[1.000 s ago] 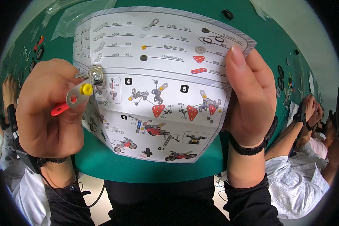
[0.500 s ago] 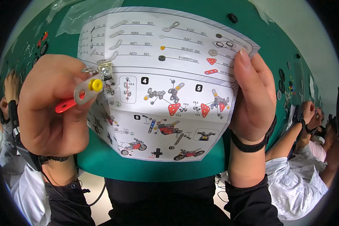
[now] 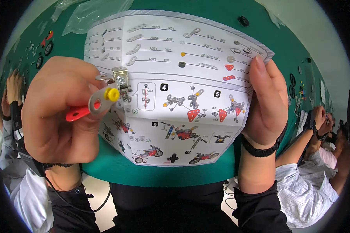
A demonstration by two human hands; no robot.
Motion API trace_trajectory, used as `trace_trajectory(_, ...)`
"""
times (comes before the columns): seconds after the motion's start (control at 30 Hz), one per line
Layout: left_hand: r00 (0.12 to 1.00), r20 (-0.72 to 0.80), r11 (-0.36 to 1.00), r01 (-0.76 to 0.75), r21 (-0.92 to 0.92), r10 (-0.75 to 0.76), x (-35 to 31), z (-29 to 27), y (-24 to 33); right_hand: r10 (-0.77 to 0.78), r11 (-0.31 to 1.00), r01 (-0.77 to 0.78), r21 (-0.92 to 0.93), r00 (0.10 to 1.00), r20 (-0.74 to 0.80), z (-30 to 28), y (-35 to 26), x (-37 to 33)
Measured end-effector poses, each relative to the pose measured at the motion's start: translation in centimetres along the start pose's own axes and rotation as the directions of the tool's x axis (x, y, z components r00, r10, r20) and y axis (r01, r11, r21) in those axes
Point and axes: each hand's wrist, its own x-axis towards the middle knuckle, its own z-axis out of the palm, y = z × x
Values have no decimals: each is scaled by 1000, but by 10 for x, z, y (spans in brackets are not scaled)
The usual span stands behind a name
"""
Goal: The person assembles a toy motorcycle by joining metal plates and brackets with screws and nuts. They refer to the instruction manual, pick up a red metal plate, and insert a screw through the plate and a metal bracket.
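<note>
My left hand (image 3: 60, 112) is closed around a small metal model assembly (image 3: 101, 101). Silver perforated strips, a bent bracket with a screw, a yellow bushing and a red perforated piece stick out from between its fingers. Along its right edge, my right hand (image 3: 266, 103) grips a folded paper instruction sheet (image 3: 198, 73), thumb in front and fingers behind. Part pictures fill the sheet's upper half, and assembly drawings of a motorcycle model its lower half. My left hand and the assembly cover part of the sheet's left side.
Beneath lies a green table (image 3: 163, 178). Clear plastic bags (image 3: 93, 17) rest at the far left, with black wheels (image 3: 48, 47) and red parts (image 3: 46, 38) nearby. A black tyre (image 3: 243, 20) sits at the far right. Other people's hands (image 3: 321, 116) work at both sides.
The instruction sheet has shifted slightly right along with my right hand. My left hand has also moved a little right, still holding the assembly.
</note>
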Motion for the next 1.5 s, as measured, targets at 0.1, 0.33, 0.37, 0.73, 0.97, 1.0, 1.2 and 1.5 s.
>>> trace_trajectory(0.1,999,-32,999,-9,41,10,1,2,2,-21,998,18,63,999,41,-4,2,0)
trace_trajectory(0.33,1000,-23,999,5,33,-4,2,0,4,-62,988,48,147,994,91,-7,3,1)
trace_trajectory(0.37,1000,-15,999,-1,44,2,2,0,5,-61,988,47,147,994,92,-7,3,1)
trace_trajectory(0.73,1000,-14,1000,-12,8,12,4,0,3,-91,993,84,79,991,96,-9,3,2)
trace_trajectory(0.97,1000,7,999,-26,22,26,7,-1,4,-90,993,82,84,992,91,-10,1,1)
trace_trajectory(1.0,1000,9,999,-28,20,28,7,-1,4,-92,992,84,93,992,86,-10,1,1)
trace_trajectory(1.2,1000,-11,1000,-14,12,15,4,-1,3,-89,989,77,123,991,97,-10,3,2)
trace_trajectory(1.5,999,13,999,-30,34,30,4,-3,3,-101,983,83,164,990,102,-11,4,2)
